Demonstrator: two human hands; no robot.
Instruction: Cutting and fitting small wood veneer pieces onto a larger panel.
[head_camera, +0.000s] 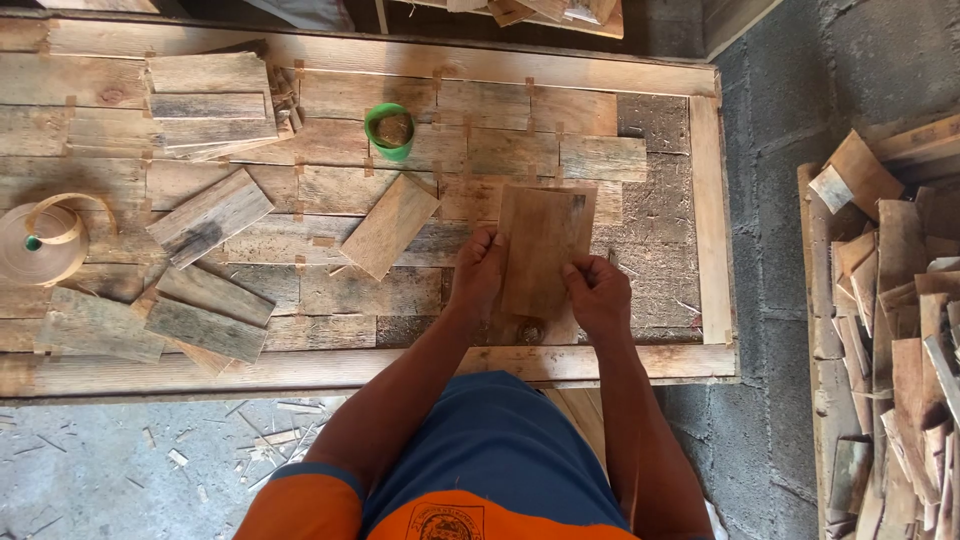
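A plank (540, 250) is held by both hands, left hand (478, 272) and right hand (598, 295), each grip closed on its near edges. It is being fitted over the table (700, 200); careful alignment beside laid pieces seems needed.

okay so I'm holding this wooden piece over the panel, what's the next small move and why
Probably lower the flat brown wooden piece, held by the left hand and right hand, onto the bare dark patch at the right of the framed wooden panel: that area looks uncovered, while planks fill the rest.
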